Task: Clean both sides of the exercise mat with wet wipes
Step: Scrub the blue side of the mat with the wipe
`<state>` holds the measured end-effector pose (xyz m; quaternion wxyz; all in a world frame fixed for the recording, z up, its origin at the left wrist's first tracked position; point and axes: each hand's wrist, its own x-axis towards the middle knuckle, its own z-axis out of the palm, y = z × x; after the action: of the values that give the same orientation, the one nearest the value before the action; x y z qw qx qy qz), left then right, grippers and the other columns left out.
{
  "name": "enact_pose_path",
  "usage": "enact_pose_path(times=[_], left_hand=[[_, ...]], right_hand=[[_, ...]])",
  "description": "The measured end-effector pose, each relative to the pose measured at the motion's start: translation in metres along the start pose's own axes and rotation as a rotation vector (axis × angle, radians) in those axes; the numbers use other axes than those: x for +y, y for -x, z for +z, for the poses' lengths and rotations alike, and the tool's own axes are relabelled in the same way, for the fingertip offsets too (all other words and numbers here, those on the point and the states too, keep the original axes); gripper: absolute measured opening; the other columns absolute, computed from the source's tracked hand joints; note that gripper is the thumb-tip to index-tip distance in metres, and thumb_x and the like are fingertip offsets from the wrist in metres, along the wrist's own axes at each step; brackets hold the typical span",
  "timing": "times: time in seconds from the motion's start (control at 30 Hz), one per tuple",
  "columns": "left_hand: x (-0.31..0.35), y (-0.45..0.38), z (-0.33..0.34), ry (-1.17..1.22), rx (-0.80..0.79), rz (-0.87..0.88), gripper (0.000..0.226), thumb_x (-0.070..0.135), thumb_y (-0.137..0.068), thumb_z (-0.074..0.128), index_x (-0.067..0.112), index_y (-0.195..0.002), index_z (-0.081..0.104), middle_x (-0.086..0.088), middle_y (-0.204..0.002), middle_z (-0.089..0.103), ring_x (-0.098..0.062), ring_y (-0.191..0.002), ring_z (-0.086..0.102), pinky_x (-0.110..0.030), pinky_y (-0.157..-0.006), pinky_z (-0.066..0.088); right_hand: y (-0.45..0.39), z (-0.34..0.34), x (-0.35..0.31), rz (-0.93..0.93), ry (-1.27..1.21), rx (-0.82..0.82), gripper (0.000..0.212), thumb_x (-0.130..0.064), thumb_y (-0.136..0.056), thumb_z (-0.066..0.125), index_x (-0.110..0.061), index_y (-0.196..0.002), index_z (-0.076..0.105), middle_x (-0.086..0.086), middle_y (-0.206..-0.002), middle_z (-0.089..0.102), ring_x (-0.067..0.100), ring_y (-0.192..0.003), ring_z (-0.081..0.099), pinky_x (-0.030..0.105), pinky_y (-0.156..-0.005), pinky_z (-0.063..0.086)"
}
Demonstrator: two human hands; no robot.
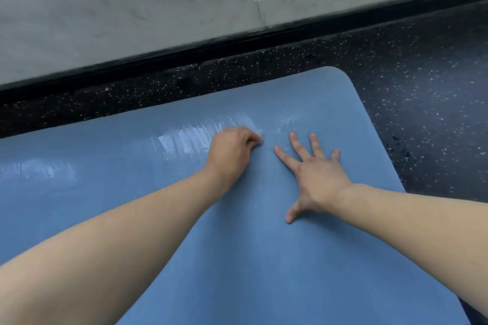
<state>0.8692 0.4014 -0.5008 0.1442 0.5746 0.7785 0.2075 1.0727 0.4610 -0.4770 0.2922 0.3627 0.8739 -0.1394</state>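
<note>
From the head camera, a big blue exercise mat (264, 258) lies flat on the dark speckled floor (422, 82). It fills the picture from 9 o'clock down to 6 o'clock, and its round corner sits up near 1 o'clock.

The left hand (232, 150) is in the middle of the picture, with its fingers curled tight around a small white wet wipe (260, 136) (only a tiny bit peeks out at the fingertips). It presses the wipe down on the mat.

The right hand (317, 174) lies just beside it, toward 3 o'clock. Its fingers are straight and spread wide, flat on the mat, holding nothing.

Shiny wet streaks (190, 140) show on the mat toward 9 o'clock of the left hand.

A grey wall (132, 8) with a black strip (237, 42) along its bottom runs across at 12 o'clock.
</note>
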Motion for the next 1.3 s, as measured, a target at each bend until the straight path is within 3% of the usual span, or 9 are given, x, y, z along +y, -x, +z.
enact_pose_path(times=[0.17, 0.33, 0.4, 0.63, 0.73, 0.93, 1.1, 1.17, 1.3], left_hand=[[0.02, 0.068, 0.001, 0.034, -0.17, 0.179, 0.012, 0.026, -0.09, 0.068, 0.024, -0.094, 0.079, 0.001, -0.093, 0.075, -0.028, -0.086, 0.069, -0.033, -0.077, 0.054], [0.009, 0.032, -0.012, -0.03, 0.019, -0.106, 0.018, 0.029, -0.091, 0.069, 0.021, -0.102, 0.08, -0.004, -0.101, 0.076, -0.027, -0.096, 0.069, -0.035, -0.086, 0.052], [0.012, 0.049, -0.003, -0.04, -0.01, -0.12, 0.018, 0.03, -0.092, 0.068, 0.023, -0.104, 0.08, -0.002, -0.104, 0.076, -0.026, -0.098, 0.069, -0.035, -0.087, 0.053], [0.067, 0.227, 0.035, 0.167, -0.26, 0.29, 0.019, 0.024, -0.096, 0.057, 0.021, -0.094, 0.076, 0.001, -0.092, 0.072, -0.027, -0.076, 0.063, -0.034, -0.071, 0.051], [0.077, 0.269, 0.036, 0.22, -0.418, 0.343, 0.013, 0.017, -0.095, 0.063, 0.022, -0.096, 0.076, 0.001, -0.092, 0.07, -0.027, -0.077, 0.063, -0.038, -0.07, 0.055], [0.064, 0.232, 0.035, 0.144, -0.148, 0.103, 0.011, 0.016, -0.089, 0.071, 0.022, -0.095, 0.078, 0.001, -0.093, 0.072, -0.026, -0.084, 0.067, -0.037, -0.074, 0.055], [0.082, 0.331, 0.053, 0.243, -0.431, 0.377, 0.019, 0.015, -0.094, 0.063, 0.025, -0.107, 0.072, 0.005, -0.102, 0.067, -0.022, -0.083, 0.059, -0.036, -0.072, 0.055], [0.084, 0.348, 0.052, 0.331, -0.482, 0.36, 0.017, 0.018, -0.099, 0.059, 0.026, -0.107, 0.072, 0.007, -0.103, 0.066, -0.019, -0.084, 0.058, -0.034, -0.074, 0.055], [0.07, 0.272, 0.029, 0.4, -0.218, 0.193, 0.01, 0.023, -0.094, 0.067, 0.025, -0.099, 0.076, 0.009, -0.097, 0.069, -0.011, -0.086, 0.065, -0.026, -0.08, 0.054]], right_hand=[[0.014, -0.004, -0.003, -0.042, -0.009, 0.024, 0.155, -0.087, -0.054, 0.079, -0.037, -0.165, -0.017, 0.005, -0.172, -0.029, 0.042, -0.16, -0.017, 0.07, -0.125, 0.012], [0.087, 0.055, -0.009, -0.198, 0.096, 0.061, 0.161, -0.101, -0.051, 0.063, -0.023, -0.165, -0.02, 0.013, -0.172, -0.028, 0.041, -0.16, -0.017, 0.066, -0.127, 0.008], [0.111, 0.086, -0.004, -0.247, 0.166, 0.036, 0.164, -0.103, -0.047, 0.059, -0.022, -0.166, -0.02, 0.015, -0.171, -0.028, 0.043, -0.159, -0.019, 0.069, -0.126, 0.005], [0.123, 0.121, 0.003, -0.31, 0.208, 0.041, 0.164, -0.106, -0.045, 0.056, -0.02, -0.167, -0.013, 0.019, -0.171, -0.027, 0.047, -0.157, -0.023, 0.075, -0.123, -0.001], [0.128, 0.121, 0.001, -0.325, 0.189, 0.051, 0.161, -0.103, -0.049, 0.06, -0.019, -0.167, -0.012, 0.02, -0.172, -0.025, 0.047, -0.157, -0.021, 0.074, -0.123, 0.001], [0.176, 0.154, -0.003, -0.504, 0.153, 0.117, 0.148, -0.097, -0.067, 0.057, 0.002, -0.166, 0.007, 0.023, -0.174, -0.005, 0.04, -0.162, -0.008, 0.066, -0.127, 0.011], [0.192, 0.175, -0.008, -0.517, 0.146, 0.169, 0.12, -0.086, -0.092, 0.043, 0.006, -0.163, 0.015, 0.026, -0.174, -0.001, 0.042, -0.162, -0.004, 0.067, -0.125, 0.02], [0.192, 0.177, -0.005, -0.551, 0.097, 0.23, 0.111, -0.082, -0.097, 0.04, 0.003, -0.164, 0.018, 0.023, -0.174, 0.003, 0.039, -0.162, 0.001, 0.067, -0.124, 0.023], [0.148, 0.148, 0.018, -0.552, -0.028, 0.422, 0.093, -0.073, -0.098, 0.051, -0.013, -0.166, 0.029, 0.016, -0.176, 0.011, 0.037, -0.162, 0.009, 0.067, -0.126, 0.016]])
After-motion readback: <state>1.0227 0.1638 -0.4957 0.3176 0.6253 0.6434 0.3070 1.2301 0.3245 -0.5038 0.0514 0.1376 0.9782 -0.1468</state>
